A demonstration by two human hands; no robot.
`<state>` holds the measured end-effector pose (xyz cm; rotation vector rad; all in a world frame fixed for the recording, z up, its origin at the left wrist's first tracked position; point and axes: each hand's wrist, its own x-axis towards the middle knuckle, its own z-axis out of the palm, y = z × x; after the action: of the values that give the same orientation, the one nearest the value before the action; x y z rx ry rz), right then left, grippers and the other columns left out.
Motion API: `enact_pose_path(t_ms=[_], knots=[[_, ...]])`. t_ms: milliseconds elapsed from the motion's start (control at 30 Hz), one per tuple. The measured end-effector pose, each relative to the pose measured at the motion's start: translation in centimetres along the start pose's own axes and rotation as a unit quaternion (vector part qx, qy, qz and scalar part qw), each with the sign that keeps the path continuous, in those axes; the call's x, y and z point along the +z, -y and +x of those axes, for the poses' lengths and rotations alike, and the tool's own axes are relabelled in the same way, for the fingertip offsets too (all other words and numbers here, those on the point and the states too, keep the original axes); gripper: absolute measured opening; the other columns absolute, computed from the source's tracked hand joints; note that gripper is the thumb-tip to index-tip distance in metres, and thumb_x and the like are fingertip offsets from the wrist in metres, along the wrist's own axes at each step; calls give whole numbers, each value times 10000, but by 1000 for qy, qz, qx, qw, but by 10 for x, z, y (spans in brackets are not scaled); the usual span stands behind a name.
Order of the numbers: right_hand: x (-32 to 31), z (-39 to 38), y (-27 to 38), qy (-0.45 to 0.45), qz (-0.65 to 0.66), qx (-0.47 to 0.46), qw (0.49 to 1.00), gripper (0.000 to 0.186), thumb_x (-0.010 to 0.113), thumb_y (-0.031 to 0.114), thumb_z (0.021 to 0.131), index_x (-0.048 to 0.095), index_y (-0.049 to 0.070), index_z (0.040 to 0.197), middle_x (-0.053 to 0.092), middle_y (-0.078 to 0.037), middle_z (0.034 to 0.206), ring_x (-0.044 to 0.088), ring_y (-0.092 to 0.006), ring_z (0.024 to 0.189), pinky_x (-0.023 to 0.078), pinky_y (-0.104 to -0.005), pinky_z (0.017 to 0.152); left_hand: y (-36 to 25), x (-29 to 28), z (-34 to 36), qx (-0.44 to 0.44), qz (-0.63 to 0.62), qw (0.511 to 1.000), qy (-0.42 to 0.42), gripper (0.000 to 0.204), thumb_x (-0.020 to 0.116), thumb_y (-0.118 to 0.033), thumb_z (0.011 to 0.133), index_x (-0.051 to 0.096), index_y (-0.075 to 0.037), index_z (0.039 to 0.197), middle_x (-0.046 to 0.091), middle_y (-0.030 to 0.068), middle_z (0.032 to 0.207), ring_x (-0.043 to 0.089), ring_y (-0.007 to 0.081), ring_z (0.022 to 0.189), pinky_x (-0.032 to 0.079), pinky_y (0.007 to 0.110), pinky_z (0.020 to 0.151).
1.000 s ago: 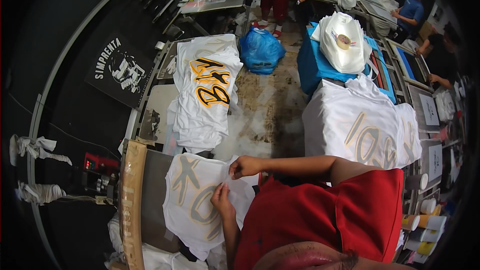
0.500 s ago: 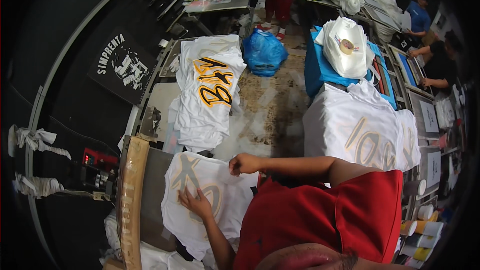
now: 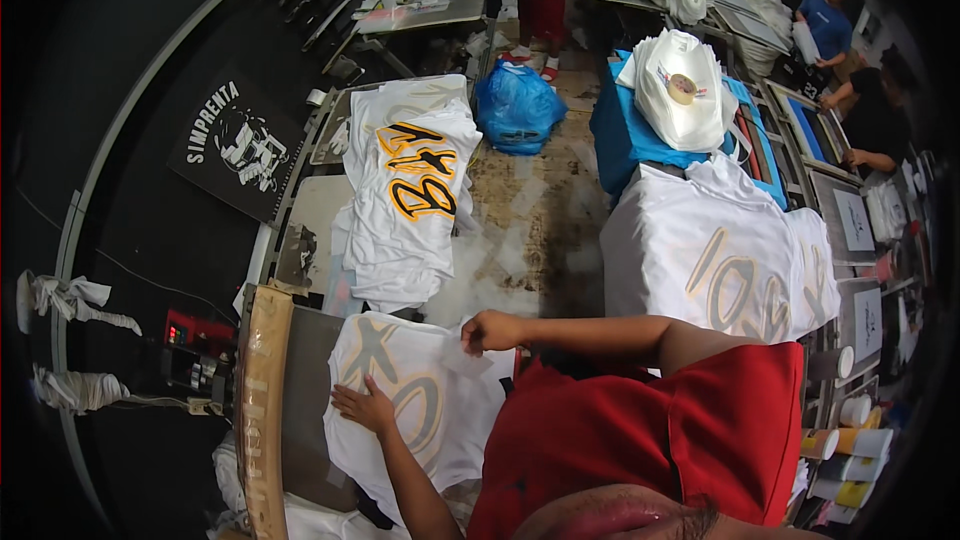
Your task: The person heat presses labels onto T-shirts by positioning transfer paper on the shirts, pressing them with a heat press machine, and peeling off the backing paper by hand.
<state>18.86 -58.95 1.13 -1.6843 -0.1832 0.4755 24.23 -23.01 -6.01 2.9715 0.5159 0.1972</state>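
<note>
A white shirt (image 3: 462,418) with large grey and tan characters lies over the press board in front of me. Fingers spread, my left hand (image 3: 363,405) rests flat on its left side, beside the print. Above the shirt's upper right part, my right hand (image 3: 490,333) is closed, its fingers pinched together. Just under those fingertips shows a small, translucent, pale strip (image 3: 484,364), and its exact kind is not clear. Farther off, a rumpled white shirt (image 3: 410,250) with black and orange characters covers another board.
A board with a tan-taped edge (image 3: 262,410) stands at left. On the right hangs a white shirt (image 3: 665,250); behind it a white bag with a tape roll (image 3: 682,89) sits on blue cloth. A blue bag (image 3: 520,110) lies on the floor. Several people work farther away.
My left hand has slid left and slightly down, off the print, and lies flatter. My right hand stays nearly in place; the pale strip beneath it shows more plainly. The view has shifted slightly.
</note>
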Motion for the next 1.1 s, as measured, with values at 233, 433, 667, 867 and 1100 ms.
enact_pose_path(t_ms=[233,433,667,867,1100], knots=[[0,10,-24,53,44,-12,998,95,630,27,845,671,5,927,701,-66,862,659,-149,793,537,-316,759,36,38,14,17,-19,1000,-5,940,380,-653,961,152,63,1525,148,272,1592,119,412,1485,73,550,1190],[-1,8,0,26,19,43,999,130,633,5,864,686,-14,981,699,-51,875,647,-118,797,518,-269,742,8,15,13,64,-74,990,-106,890,436,-633,942,255,24,1515,194,301,1567,115,454,1472,72,580,1184],[31,18,5,90,-40,65,993,174,674,40,877,672,-11,1043,704,-49,839,627,-94,742,499,-257,698,3,-13,-86,71,-104,990,-57,866,485,-588,940,249,8,1521,173,262,1587,120,440,1476,94,590,1180],[59,53,10,168,-44,32,984,280,702,24,857,632,12,1128,712,-64,848,667,-118,792,505,-260,722,15,-24,-87,88,-121,986,-77,738,534,-469,958,358,44,1458,263,274,1545,227,457,1431,177,584,1162],[76,96,6,198,-13,37,979,209,713,-1,841,634,15,1034,699,-68,879,668,-131,818,517,-269,740,58,-25,-67,15,-235,957,-169,495,599,-3,815,543,33,1306,519,175,1362,471,372,1233,401,430,1062]])
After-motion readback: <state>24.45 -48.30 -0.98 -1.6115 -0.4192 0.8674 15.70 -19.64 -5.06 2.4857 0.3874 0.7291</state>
